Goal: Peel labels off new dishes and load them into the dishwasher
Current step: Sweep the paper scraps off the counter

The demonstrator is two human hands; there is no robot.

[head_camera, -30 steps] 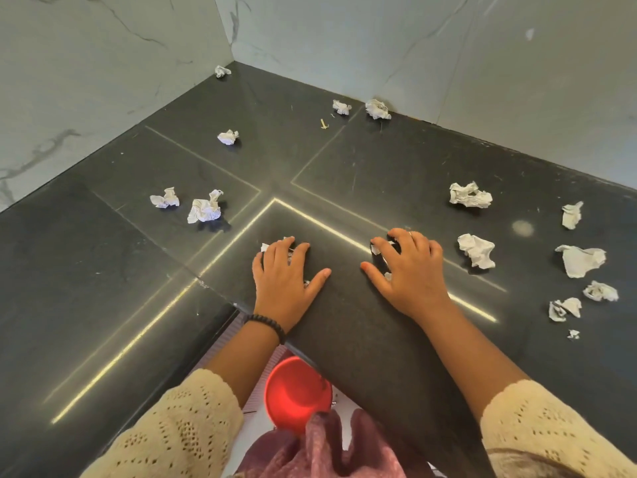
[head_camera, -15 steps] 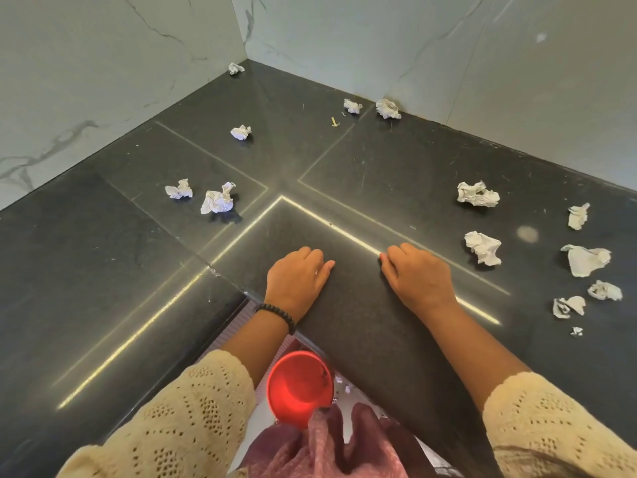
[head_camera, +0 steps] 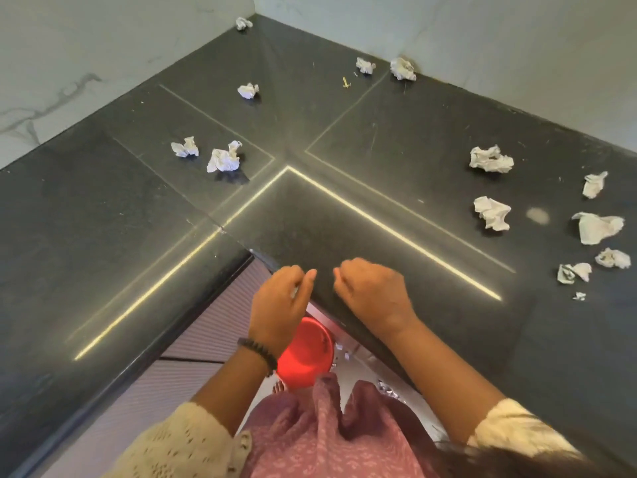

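Note:
My left hand [head_camera: 281, 301] and my right hand [head_camera: 374, 293] hang side by side at the inner corner of the black countertop [head_camera: 344, 215], both with fingers curled in. A sliver of white label scrap shows inside the left fist. The right fist hides whatever is inside it. Directly below the hands a red bowl-shaped container [head_camera: 305, 353] stands on the floor, partly covered by my left wrist. Crumpled white label papers lie scattered on the counter, with two at the left [head_camera: 224, 160] and several at the right [head_camera: 491, 212]. No dishes or dishwasher are in view.
Pale marble walls [head_camera: 103, 56] close the counter at the back and left. More paper balls rest by the back wall [head_camera: 402, 68]. A ribbed cabinet front [head_camera: 220, 326] runs under the counter edge. Small white bits [head_camera: 339, 346] lie on the floor beside the red container.
Both hands slid back from the middle of the counter to its corner edge and closed into fists. The scraps that lay under them are gone from the counter.

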